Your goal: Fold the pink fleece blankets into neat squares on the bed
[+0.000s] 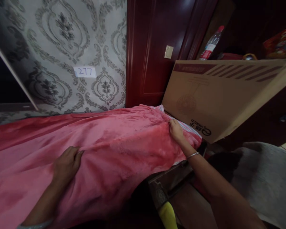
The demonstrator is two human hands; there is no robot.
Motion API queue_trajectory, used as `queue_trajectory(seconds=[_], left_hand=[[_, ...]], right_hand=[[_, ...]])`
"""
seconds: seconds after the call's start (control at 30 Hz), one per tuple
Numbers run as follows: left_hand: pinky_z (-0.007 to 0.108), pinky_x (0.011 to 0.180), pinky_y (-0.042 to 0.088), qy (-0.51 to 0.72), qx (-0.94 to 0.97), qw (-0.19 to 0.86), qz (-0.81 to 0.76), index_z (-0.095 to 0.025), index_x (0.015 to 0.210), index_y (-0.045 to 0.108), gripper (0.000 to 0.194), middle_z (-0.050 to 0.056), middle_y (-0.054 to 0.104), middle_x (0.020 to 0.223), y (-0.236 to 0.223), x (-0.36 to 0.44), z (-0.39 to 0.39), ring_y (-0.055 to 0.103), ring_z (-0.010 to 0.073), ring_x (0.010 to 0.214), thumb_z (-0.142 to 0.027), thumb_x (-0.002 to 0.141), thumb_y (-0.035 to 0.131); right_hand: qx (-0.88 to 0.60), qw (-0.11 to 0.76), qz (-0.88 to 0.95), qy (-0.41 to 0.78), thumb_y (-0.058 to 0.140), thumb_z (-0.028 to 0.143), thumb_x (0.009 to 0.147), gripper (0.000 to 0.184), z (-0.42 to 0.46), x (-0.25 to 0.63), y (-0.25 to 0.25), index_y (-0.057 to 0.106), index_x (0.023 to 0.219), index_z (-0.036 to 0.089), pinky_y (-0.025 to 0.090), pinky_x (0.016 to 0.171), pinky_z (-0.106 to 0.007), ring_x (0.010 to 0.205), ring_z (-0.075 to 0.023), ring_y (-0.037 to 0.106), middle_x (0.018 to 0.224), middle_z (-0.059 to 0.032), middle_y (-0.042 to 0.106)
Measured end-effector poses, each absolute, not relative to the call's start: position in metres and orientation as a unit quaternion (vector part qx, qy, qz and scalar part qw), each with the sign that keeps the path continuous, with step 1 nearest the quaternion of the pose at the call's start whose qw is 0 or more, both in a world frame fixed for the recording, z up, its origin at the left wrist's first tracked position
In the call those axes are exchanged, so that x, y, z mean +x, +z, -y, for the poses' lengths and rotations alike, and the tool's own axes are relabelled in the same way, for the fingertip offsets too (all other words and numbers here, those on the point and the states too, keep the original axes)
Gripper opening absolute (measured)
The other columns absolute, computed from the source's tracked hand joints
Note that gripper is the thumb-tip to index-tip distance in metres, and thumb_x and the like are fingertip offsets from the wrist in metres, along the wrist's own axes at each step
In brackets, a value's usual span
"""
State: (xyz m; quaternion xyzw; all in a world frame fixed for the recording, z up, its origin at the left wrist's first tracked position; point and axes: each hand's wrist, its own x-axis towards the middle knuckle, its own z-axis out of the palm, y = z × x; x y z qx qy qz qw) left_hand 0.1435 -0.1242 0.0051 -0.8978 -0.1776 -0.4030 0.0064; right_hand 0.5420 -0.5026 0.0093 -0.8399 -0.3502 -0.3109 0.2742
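A pink plush blanket [133, 136] lies spread over a long, low surface along the wall, its front side hanging down. My left hand [66, 163] is closed on the blanket left of the middle, with a fold pulled up at the thumb. Farther right, my right hand [175, 129] grips the same blanket close to its right end. Between the two hands the cloth runs in a shallow ridge. A white striped cloth [190, 129] shows from under the blanket at that end. What the blanket covers is mostly hidden.
Beyond the right end leans a large cardboard box [219, 95], with a plastic bottle [212, 44] behind its top edge. A dark screen [7, 82] stands at the left. Grey cloth [269, 181] lies at lower right, and something yellow [168, 214] sits below the blanket.
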Motion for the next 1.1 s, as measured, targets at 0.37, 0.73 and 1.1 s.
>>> queue_trajectory(seconds=[0.37,0.73,1.1], left_hand=[[0.033,0.067,0.046,-0.371,-0.897,-0.075,0.228,-0.029,0.080,0.051,0.026,0.000,0.065,0.078,0.026,0.137,0.133,0.067,0.0250,0.079,-0.047,0.091,0.036],[0.028,0.065,0.040,-0.452,-0.847,-0.051,0.277,-0.026,0.083,0.056,0.028,0.001,0.069,0.091,0.054,0.109,0.119,0.064,0.0224,0.087,-0.050,0.089,0.042],[0.026,0.071,0.034,-0.444,-0.840,0.000,0.313,-0.020,0.079,0.049,0.026,0.000,0.050,0.080,0.139,0.077,0.123,0.046,0.0156,0.080,-0.043,0.087,0.040]], right_hand=[[-0.824,0.286,0.315,-0.375,0.036,0.012,0.090,0.025,0.516,0.518,0.035,0.058,0.091,0.021,0.046,0.079,-0.036,0.086,-0.0245,0.054,0.091,-0.0096,0.059],[-0.803,0.278,0.296,-0.436,0.032,0.017,0.094,0.028,0.517,0.471,0.085,0.059,0.094,0.022,0.045,0.079,-0.034,0.087,-0.0233,0.055,0.092,-0.0085,0.059],[-0.787,0.188,0.324,-0.491,0.031,0.021,0.102,0.030,0.515,0.437,0.171,0.061,0.105,0.021,0.039,0.074,-0.030,0.093,-0.0210,0.052,0.099,-0.0072,0.059]])
